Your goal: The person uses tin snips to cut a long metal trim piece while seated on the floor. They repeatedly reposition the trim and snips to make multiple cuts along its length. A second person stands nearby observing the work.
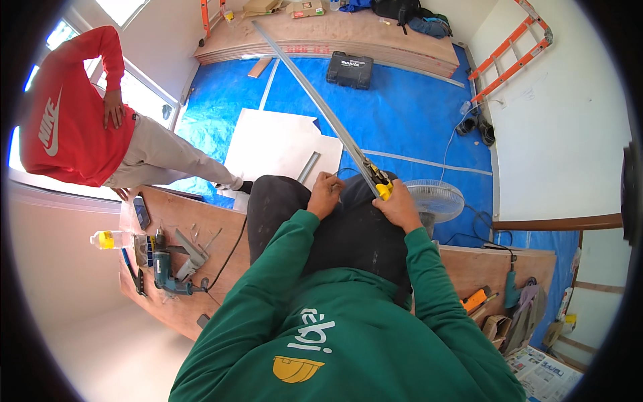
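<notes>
A long, thin metal channel [305,84] slants from the far left down to my lap. My right hand [400,206] is closed around yellow-handled snips [383,190], whose dark metal head lies against the near end of the channel. To the left of the snips, above my thigh, my left hand [324,195] has its fingers curled together in a pinch. Whatever those fingers hold, if anything, is too small to make out. A short metal piece [309,167] lies beyond my left hand on a white sheet [268,143].
At left a person in a red top [74,114] stands near the wooden bench [224,258]. A corded drill [164,271] and a bottle [112,240] rest on it. A fan [435,199] stands right of my knee. Farther off are a tool case [349,70] and an orange ladder [512,57].
</notes>
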A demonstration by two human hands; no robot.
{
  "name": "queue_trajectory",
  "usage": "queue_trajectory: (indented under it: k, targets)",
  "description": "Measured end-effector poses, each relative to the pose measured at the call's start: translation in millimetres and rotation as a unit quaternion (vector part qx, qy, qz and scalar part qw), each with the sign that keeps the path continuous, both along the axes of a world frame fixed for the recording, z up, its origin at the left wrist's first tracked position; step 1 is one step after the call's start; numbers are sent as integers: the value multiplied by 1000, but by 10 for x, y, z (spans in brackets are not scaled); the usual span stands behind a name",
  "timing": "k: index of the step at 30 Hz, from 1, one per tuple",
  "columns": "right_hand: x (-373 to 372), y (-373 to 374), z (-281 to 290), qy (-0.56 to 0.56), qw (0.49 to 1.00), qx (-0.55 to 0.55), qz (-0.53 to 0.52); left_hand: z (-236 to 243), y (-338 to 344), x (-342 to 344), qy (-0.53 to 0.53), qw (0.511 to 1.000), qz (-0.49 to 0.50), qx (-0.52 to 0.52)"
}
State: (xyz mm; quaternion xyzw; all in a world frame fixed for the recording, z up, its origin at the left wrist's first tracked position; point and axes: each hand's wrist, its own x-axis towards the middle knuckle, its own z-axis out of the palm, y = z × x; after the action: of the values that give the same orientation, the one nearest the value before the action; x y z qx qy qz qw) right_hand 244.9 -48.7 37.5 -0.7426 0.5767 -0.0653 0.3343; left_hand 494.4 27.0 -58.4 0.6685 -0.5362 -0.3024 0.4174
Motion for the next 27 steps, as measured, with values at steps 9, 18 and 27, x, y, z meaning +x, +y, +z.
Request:
queue_trajectory:
  k: [9, 18, 27]
  targets:
    - [4, 4, -12, -23, 1000, -3, -2, 23, 3, 157, 159, 961, -18, 223]
    - [9, -10, 124, 15, 999, 34, -9, -41, 9, 99, -36, 994, -45, 92]
    - [46, 27, 155, 30, 999, 31, -16, -316, -101, 287, 383, 889, 160, 194]
